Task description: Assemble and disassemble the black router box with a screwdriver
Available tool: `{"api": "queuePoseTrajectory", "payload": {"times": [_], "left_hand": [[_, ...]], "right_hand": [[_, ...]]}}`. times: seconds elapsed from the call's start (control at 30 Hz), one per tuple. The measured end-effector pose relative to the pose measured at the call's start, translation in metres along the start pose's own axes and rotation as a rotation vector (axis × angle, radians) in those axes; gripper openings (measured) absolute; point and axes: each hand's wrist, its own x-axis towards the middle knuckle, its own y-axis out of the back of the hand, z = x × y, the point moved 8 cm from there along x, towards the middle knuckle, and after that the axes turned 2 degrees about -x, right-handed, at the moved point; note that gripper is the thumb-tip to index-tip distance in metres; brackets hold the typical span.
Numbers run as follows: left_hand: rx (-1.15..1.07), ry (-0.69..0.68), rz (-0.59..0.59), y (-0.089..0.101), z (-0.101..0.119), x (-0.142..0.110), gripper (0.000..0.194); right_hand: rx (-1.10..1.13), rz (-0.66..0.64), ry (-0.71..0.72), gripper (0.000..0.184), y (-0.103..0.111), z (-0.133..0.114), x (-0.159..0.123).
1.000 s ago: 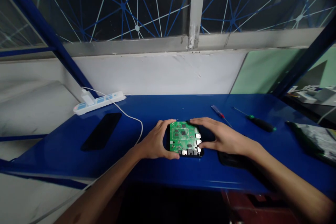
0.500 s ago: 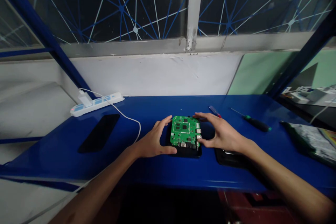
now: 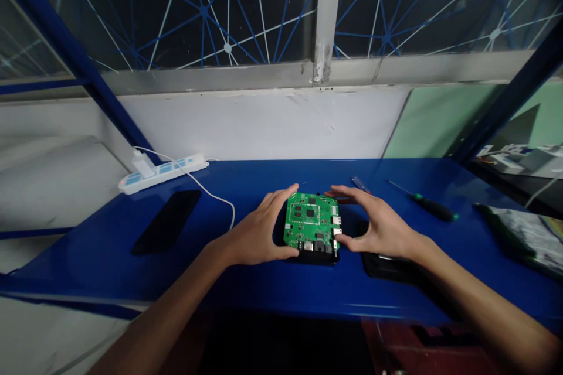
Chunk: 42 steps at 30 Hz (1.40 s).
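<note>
A green circuit board (image 3: 310, 220) with metal ports along its near and right sides sits over a black case bottom (image 3: 319, 258), whose near wall shows below the board. My left hand (image 3: 261, 228) holds the left side, fingertips at the far corner and thumb at the near one. From the right, my right hand (image 3: 373, 222) grips the board, its thumb against the side ports and its fingers at the far right corner. Whether the board lies fully inside the case I cannot tell. Partly behind my right wrist lies a black, flat part (image 3: 382, 266).
Behind the right hand are a clear-handled screwdriver (image 3: 360, 183) and a green-and-black screwdriver (image 3: 433, 206). A plastic bag (image 3: 523, 234) lies far right. To the left are a dark phone-like slab (image 3: 167, 221), a white power strip (image 3: 165, 173) and its cable (image 3: 211, 192).
The board tilted up at its far side and shifted over the case, showing more of the near wall. My left thumb came off the near edge, then returned to the corner.
</note>
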Motion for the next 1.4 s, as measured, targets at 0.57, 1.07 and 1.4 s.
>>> {"api": "queuePoseTrajectory", "payload": {"times": [0.57, 1.07, 1.4], "left_hand": [[0.114, -0.172, 0.188, 0.0, 0.004, 0.012, 0.108], [0.237, -0.218, 0.165, 0.004, 0.009, 0.005, 0.1], [0.517, -0.237, 0.169, -0.009, 0.034, 0.016, 0.106]], "right_hand": [[-0.115, -0.063, 0.04, 0.11, -0.008, -0.009, 0.004], [-0.144, -0.014, 0.089, 0.111, -0.008, -0.011, 0.004], [-0.212, 0.06, 0.157, 0.108, -0.005, -0.013, 0.004]]}}
